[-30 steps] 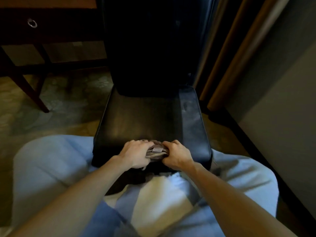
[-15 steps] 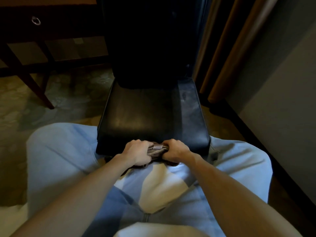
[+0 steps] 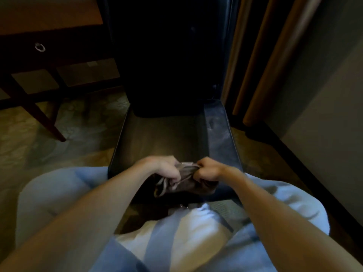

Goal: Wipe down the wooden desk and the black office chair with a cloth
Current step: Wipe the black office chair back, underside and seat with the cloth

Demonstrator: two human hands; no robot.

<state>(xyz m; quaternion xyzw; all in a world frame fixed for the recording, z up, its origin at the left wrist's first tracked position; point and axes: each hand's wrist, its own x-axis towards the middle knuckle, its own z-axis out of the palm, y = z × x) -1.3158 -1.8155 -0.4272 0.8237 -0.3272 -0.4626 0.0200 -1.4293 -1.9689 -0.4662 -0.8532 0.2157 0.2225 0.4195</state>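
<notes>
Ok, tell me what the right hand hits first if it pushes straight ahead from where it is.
Probably the black chair's backrest. The right hand, gripping the cloth over the seat's front edge, has only bare seat ahead; its height above the seat is unclear.

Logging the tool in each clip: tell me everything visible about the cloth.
The cloth is a brownish-grey, soft fabric bunched into a crumpled wad, with a paler hem or strap-like edges trailing at its lower left. Both hands grip it, the left hand and right hand at opposite ends, fingers curled round it. It is at the front edge of the black chair seat; whether it touches the seat cannot be told.
</notes>
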